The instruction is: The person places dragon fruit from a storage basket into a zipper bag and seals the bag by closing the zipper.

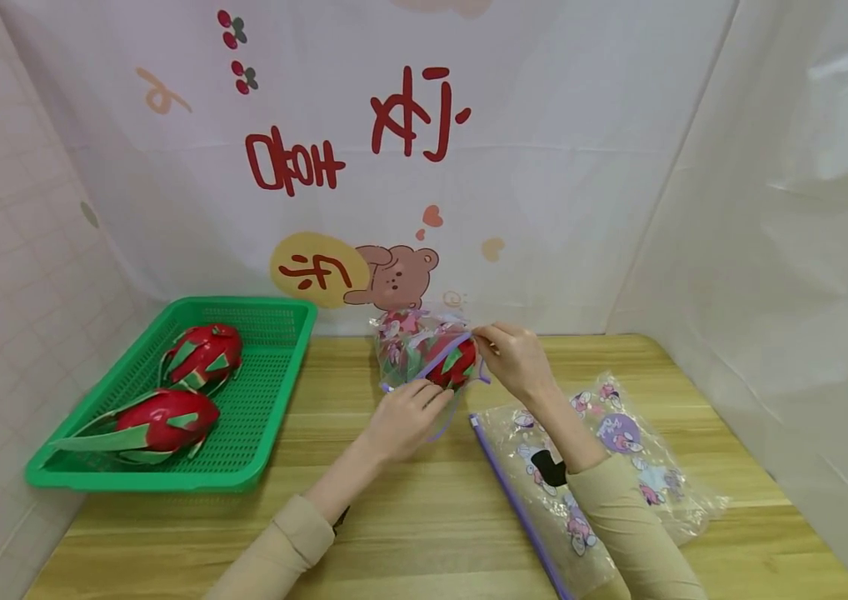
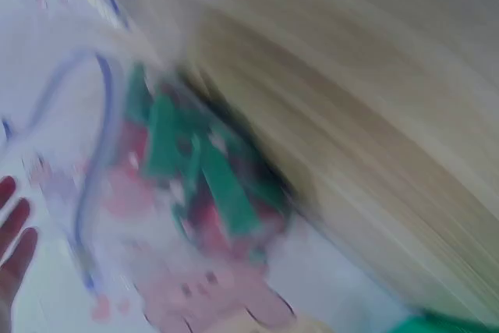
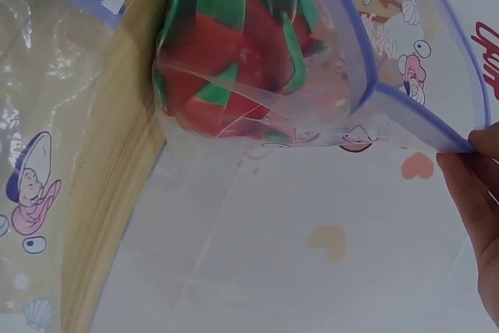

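A clear zip bag [image 1: 418, 342] with purple edging and cartoon prints stands at the back middle of the table. Inside it are red dragon fruits [image 3: 234, 60] with green scales. My right hand [image 1: 517, 364] pinches the purple zip edge [image 3: 425, 118] between thumb and fingers, and the mouth gapes in the right wrist view. In front of the mouth is my left hand [image 1: 403, 421], its fingertips overlapping the lower zip edge in the head view. The left wrist view is blurred; there the left fingers [image 2: 17, 243] look fairly straight, beside the bag.
A green basket [image 1: 262, 437] on the left holds two more dragon fruits [image 1: 169, 419]. A second clear zip bag [image 1: 664, 450] lies flat on the wooden table [image 1: 409, 533] at the right, under my right forearm. White printed cloth [image 1: 544, 167] hangs behind the table.
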`<state>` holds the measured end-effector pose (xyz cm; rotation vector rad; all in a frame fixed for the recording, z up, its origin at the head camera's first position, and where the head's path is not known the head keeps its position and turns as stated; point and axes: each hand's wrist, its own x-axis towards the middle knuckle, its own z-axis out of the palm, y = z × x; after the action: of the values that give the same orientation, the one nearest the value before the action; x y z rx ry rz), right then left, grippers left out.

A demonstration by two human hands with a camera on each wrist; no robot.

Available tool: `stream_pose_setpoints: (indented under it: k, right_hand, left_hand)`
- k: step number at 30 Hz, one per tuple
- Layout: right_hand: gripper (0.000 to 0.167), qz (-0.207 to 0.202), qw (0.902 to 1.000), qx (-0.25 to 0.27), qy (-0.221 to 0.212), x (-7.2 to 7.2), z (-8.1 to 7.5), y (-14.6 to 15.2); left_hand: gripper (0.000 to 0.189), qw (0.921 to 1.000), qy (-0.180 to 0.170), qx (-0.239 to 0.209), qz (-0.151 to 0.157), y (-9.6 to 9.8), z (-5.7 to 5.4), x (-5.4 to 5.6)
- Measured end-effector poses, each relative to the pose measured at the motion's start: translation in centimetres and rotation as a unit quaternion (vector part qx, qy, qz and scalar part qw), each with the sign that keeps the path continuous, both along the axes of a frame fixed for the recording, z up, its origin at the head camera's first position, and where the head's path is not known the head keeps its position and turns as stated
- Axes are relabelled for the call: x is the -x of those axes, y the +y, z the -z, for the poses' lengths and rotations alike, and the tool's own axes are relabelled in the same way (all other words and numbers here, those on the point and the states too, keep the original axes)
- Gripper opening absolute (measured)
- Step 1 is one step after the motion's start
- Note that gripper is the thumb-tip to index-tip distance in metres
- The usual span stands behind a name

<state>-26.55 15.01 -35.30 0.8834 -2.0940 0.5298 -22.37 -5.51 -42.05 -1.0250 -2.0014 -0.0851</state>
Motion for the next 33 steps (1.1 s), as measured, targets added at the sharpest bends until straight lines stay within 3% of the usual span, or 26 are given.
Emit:
stream_pose_setpoints:
  k: [3, 8, 11, 17, 23, 28, 33]
  right_hand:
    - [0.006, -0.001, 1.0, 0.003, -0.001, -0.1, 0.2, 0.1]
    - [0.009, 0.003, 0.9999, -0.005, 0.009, -0.4, 0.7, 0.5]
    - [0.013, -0.005, 0.9995, -0.012, 0.028, -0.4, 1.2, 0.7]
    - [0.025, -0.042, 0.9977, -0.029, 0.044, -0.5, 2.4, 1.7]
    - [0.05, -0.06, 0.9937, -0.093, 0.017, -1.0, 4.3, 3.3]
    - [0.062, -0.075, 0.9829, -0.166, 0.024, -1.3, 5.4, 4.4]
    - [0.066, -0.076, 0.9696, -0.222, 0.072, -1.3, 6.6, 4.9]
  left_hand:
    - [0.03, 0.9996, 0.004, -0.025, -0.013, -1.8, -0.1, 0.0]
    - [0.042, 0.9937, -0.067, -0.015, -0.088, -3.9, 0.7, 0.0]
    - [0.043, 0.9916, -0.085, 0.0, -0.097, -4.4, 1.0, -0.2]
    - [0.036, 0.9941, -0.048, 0.016, -0.096, -5.0, 1.2, -0.2]
    - [0.017, 0.9943, -0.022, 0.017, -0.103, -5.7, 1.8, -0.5]
    - [0.015, 0.9931, -0.028, 0.019, -0.112, -6.3, 2.4, -0.9]
    - [0.017, 0.9935, -0.025, 0.017, -0.11, -6.8, 2.7, -1.0]
